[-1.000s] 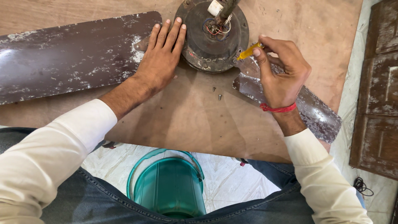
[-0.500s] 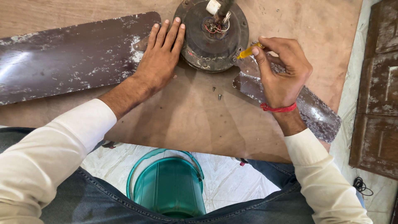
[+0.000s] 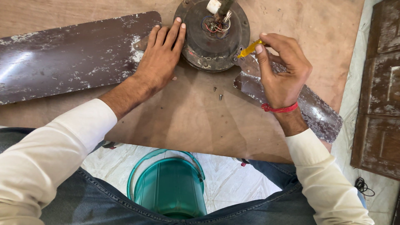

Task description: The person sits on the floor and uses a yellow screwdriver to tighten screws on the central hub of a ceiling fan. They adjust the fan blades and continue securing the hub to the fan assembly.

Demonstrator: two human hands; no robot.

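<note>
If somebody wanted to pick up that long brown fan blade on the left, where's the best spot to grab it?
Probably by a long edge near the middle of the fan blade, coming from the near side. It lies flat on the plywood board, so fingers must hook under the thin edge. Its inner end is pinned under the left hand beside the motor hub.

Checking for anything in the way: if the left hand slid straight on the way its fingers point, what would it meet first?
The left hand lies flat, fingers pointing up and away; their tips already seem to touch the fan motor, so it would likely press against its housing first.
</note>
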